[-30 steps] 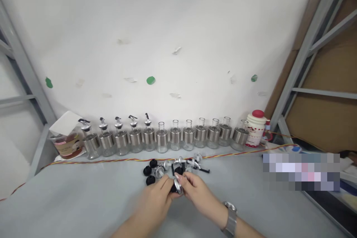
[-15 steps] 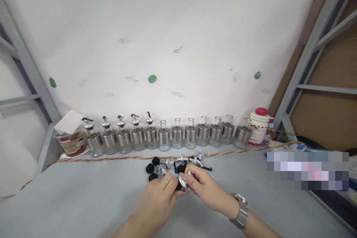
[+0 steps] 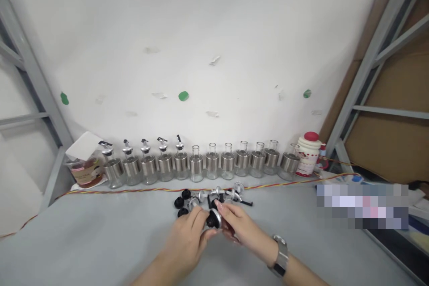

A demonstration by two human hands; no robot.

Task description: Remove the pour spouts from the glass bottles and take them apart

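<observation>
Between my two hands is a pour spout [image 3: 214, 219], its silver cap turned right and its black ribbed stopper turned left. My right hand [image 3: 241, 225] pinches the silver cap, its fingers hiding the spout end. My left hand [image 3: 189, 234] is closed at the black stopper, thumb beneath and fingers above. Just beyond my hands lies a pile of loose parts: black rubber stoppers [image 3: 179, 202], silver caps with tubes [image 3: 238, 187] and a black lever [image 3: 246, 203].
Along the wall runs a row of glass bottles with steel sleeves: several at the left have spouts [image 3: 162, 144], others have open necks [image 3: 228, 165]. A twisted red-yellow wire [image 3: 134, 191] crosses the table. A tea cup [image 3: 86, 173] stands left, a white jar [image 3: 306, 156] right.
The pour spout has turned so its black stopper now shows more fully. My left fingers have drawn back slightly along it, and my right hand has shifted a little left.
</observation>
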